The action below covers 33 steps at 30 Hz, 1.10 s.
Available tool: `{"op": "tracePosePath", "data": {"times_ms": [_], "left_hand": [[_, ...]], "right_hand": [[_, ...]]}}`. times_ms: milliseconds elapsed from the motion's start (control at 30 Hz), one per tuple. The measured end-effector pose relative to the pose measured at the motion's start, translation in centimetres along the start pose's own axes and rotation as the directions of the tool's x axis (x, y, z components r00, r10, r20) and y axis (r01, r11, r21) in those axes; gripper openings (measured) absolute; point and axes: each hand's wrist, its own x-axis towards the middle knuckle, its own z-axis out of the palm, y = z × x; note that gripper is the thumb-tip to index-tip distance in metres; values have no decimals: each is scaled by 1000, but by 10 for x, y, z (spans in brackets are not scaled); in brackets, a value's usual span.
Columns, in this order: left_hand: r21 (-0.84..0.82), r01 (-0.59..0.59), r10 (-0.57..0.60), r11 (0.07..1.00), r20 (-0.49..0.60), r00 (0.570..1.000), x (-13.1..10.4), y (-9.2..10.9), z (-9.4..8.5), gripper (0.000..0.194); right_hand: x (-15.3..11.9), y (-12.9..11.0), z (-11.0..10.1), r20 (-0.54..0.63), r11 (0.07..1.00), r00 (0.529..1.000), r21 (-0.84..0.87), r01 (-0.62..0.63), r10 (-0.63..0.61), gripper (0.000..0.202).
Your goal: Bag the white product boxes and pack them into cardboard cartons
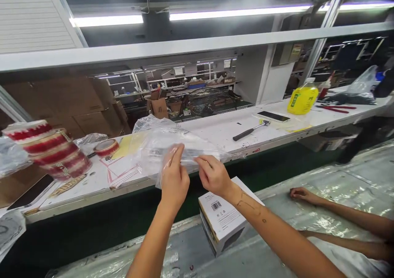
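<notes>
A clear plastic bag point(172, 132) with small dark print lies over the front edge of the white shelf, in front of me. My left hand point(175, 175) is closed on its near side, with film bunched around the fingers. Thumb and fingers of my right hand point(214, 174) pinch the bag's edge just to the right. Something flat and pale shows through the film, too blurred to name. Below my right hand, a white printed box point(226, 212) with a barcode rests on the film-covered surface, partly hidden by my right forearm.
Stacked red-and-clear tape rolls point(58, 153) and a single tape roll point(106, 147) stand left. A hammer point(250, 130), a phone point(273, 116), a yellow bottle point(303, 97) and red-handled pliers point(337, 108) lie along the shelf. Another person's hand point(303, 195) rests at right.
</notes>
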Motion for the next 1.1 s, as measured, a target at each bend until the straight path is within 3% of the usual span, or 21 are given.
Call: {"op": "tracePosePath", "data": {"times_ms": [67,100,167,200,267,333,367,567,600,700,733,833,900,967,1033,1100], "left_hand": [[-27,-16,17,999,17,1000,10,-1,-3,64],[-39,-17,18,999,22,1000,12,-1,-3,66],[-50,6,-6,999,3,1000,11,-2,0,64],[-46,30,-30,998,-9,1000,8,-2,2,61],[-22,86,-86,996,1,996,1,-4,5,51],[-3,125,-124,992,52,991,-8,-6,7,42],[-8,129,-128,992,80,989,-13,-6,7,38],[-91,43,-26,995,180,983,-48,1,15,38],[-73,19,-4,997,194,981,-53,2,19,39],[-8,-64,64,998,258,964,-64,4,33,40],[7,-80,75,997,281,957,-65,5,38,41],[-3,-48,46,999,352,935,-61,10,48,43],[-113,52,-2,992,403,915,-53,15,54,46],[-368,326,-134,871,460,877,-42,21,62,47],[-565,620,-292,545,565,771,-31,27,73,46],[-600,768,-353,226,684,638,-20,31,86,45]], "right_hand": [[0,-2,2,-107,991,986,21,130,-127,39],[1,-1,4,-77,985,983,42,170,-166,39],[8,6,11,132,991,984,71,115,-124,39],[13,12,16,277,998,960,44,35,-46,37],[26,27,23,505,991,853,-66,-113,130,27],[38,41,26,599,978,773,-131,-165,210,13],[44,46,25,614,976,759,-134,-173,219,7],[67,44,13,414,948,853,-170,-270,317,10],[70,41,11,444,960,852,-171,-223,278,9],[83,32,4,629,984,767,-179,-17,128,15],[89,29,0,641,979,759,-200,26,111,18],[110,20,-11,544,952,825,-305,23,154,18],[126,15,-20,505,929,837,-370,-10,210,15],[142,8,-27,499,897,817,-439,-49,289,15],[157,-1,-32,553,869,755,-493,-43,351,15],[169,-13,-38,630,859,693,-511,28,352,12]]}}
